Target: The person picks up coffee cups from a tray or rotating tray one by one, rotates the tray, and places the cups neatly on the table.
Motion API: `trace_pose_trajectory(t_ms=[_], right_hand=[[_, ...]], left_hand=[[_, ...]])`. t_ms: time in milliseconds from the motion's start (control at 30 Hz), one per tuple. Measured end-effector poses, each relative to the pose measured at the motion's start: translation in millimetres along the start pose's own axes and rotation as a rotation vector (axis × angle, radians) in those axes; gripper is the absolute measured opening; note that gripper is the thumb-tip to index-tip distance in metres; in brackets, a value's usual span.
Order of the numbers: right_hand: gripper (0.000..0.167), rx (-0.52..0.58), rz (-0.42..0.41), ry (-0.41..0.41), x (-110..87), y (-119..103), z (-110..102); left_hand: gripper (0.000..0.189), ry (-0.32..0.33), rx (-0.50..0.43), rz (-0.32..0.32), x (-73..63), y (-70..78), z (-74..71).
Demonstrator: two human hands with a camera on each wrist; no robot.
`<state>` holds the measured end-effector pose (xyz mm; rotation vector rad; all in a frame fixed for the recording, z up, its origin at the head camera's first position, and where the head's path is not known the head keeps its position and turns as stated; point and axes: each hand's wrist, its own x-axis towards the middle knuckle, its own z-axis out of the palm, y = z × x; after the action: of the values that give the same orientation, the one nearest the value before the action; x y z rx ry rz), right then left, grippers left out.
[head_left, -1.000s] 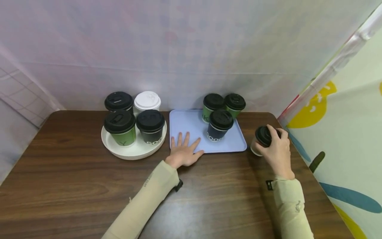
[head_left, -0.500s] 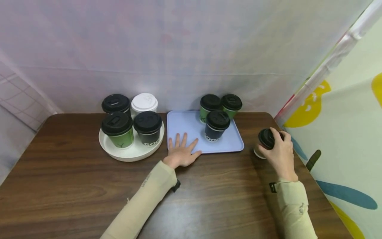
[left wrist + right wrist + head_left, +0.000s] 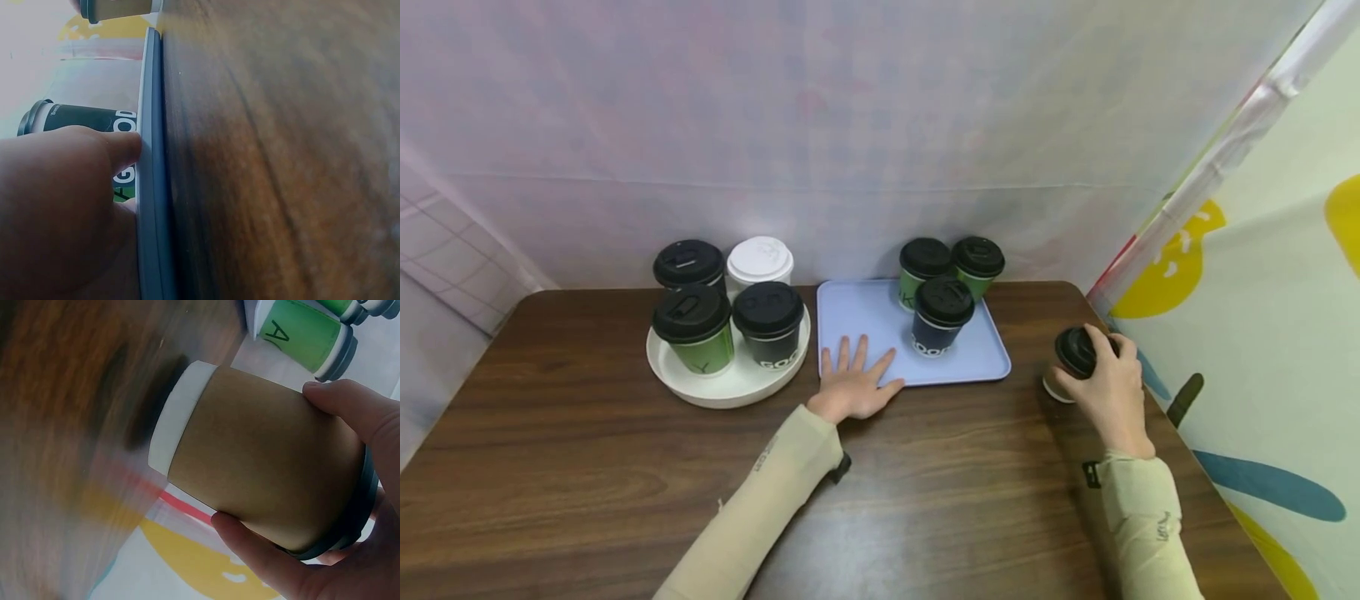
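A brown paper cup (image 3: 1062,367) with a black lid was gripped by the right hand (image 3: 1108,392), fingers curled round it, near the wooden table's (image 3: 587,450) right edge. Well to its left, the left hand (image 3: 852,385) was laid flat, fingers spread, on the blue tray's (image 3: 865,321) front edge, a dark lidded cup (image 3: 942,317) beyond it.

Right hand (image 3: 350,550) grips brown paper cup (image 3: 262,462) near its dark lid (image 3: 362,500), thumb and finger curled round sleeve; white base band points toward blurred wooden table (image 3: 62,381); green cup (image 3: 306,337) behind, beside corner of blue tray (image 3: 250,312).
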<state>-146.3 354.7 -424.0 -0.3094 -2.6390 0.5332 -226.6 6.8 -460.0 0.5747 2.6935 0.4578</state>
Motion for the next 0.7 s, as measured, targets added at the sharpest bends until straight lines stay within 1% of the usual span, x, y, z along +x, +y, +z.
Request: trace_pose_trajectory(t_ms=[200,367,500,533,700], right_hand=[[0.081,0.005,-0.014,0.020,-0.9,7,-1],[0.081,0.007,-0.022,0.021,-1.8,10,-3],[0.081,0.005,-0.019,0.022,-2.9,12,-5],[0.081,0.005,-0.019,0.022,-3.1,13,-6],[0.081,0.006,-0.001,0.015,-4.0,16,-8]], left_hand=[[0.067,-0.005,-0.004,0.001,0.4,-0.4,0.3],[0.068,-0.007,-0.012,0.002,3.8,-2.5,3.1],[0.067,0.000,-0.012,0.008,2.2,-2.1,2.5],[0.066,-0.003,-0.016,0.007,-0.3,-0.7,0.5],[0.067,0.001,0.001,0.007,-0.3,-1.3,1.0]])
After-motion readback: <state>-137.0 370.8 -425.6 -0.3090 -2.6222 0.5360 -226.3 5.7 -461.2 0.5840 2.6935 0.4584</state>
